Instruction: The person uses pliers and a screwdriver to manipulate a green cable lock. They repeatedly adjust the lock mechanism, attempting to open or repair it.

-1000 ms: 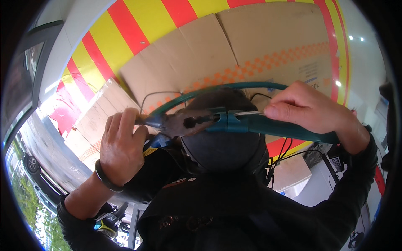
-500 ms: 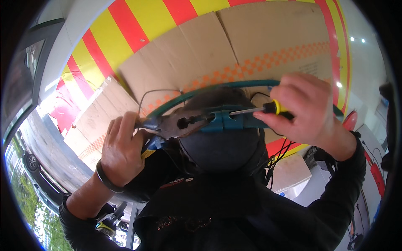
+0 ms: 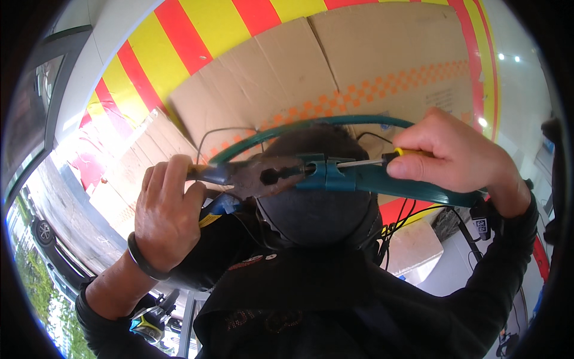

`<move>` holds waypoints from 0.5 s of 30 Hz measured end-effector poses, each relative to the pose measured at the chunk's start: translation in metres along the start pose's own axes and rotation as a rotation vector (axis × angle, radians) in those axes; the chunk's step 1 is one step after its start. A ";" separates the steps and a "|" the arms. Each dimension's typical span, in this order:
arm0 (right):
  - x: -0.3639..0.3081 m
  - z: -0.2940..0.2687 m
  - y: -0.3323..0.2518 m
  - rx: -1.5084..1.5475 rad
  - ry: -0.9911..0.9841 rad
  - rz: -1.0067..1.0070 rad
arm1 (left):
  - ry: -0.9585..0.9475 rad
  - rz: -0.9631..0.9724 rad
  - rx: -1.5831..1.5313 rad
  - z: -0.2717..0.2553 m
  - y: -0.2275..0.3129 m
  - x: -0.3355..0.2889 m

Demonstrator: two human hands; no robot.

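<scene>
Dark green plastic bands [image 3: 412, 190] curve across the middle, meeting at a joint with raised collars. My left hand [image 3: 167, 218] wraps round the handles of a pair of pliers [image 3: 258, 178] with blue and yellow grips. The pliers' jaws reach the left side of the joint; whether they pinch the plastic is hard to see. From the right, my right hand [image 3: 447, 157] grips a screwdriver [image 3: 365, 163] by its yellow and black handle. Its metal shaft points left, with the tip at the joint's right collar. Behind the joint lies a dark rounded thing [image 3: 317, 212].
Flattened cardboard [image 3: 263, 75] lies beyond my hands, over a red and yellow striped surface [image 3: 185, 30]. Black cables [image 3: 394, 230] hang at the right near a pale box [image 3: 415, 251]. A dark-framed glass door [image 3: 45, 113] stands at the left.
My right hand has moved slightly right and down with the screwdriver, now lying more level. The pliers and the joint have turned a little toward level; my left hand has shifted slightly left.
</scene>
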State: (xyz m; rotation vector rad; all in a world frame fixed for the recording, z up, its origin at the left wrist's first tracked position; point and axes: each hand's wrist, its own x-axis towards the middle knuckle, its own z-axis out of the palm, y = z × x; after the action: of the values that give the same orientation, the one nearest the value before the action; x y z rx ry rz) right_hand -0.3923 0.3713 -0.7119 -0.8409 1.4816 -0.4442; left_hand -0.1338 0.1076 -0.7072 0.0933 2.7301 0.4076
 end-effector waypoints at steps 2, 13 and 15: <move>0.000 0.009 0.002 -0.127 0.168 -0.165 | -0.014 -0.002 0.000 0.000 -0.001 0.000; -0.004 0.029 -0.001 -0.528 0.619 -0.432 | -0.041 -0.013 -0.079 0.005 -0.005 0.001; -0.003 0.015 -0.008 -0.109 0.353 -0.156 | -0.028 -0.001 -0.034 0.003 -0.004 0.005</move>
State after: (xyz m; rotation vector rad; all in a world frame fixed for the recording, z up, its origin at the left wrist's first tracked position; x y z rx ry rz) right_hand -0.3766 0.3720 -0.7058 -1.0059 1.7826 -0.6592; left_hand -0.1371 0.1051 -0.7123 0.0874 2.6948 0.4482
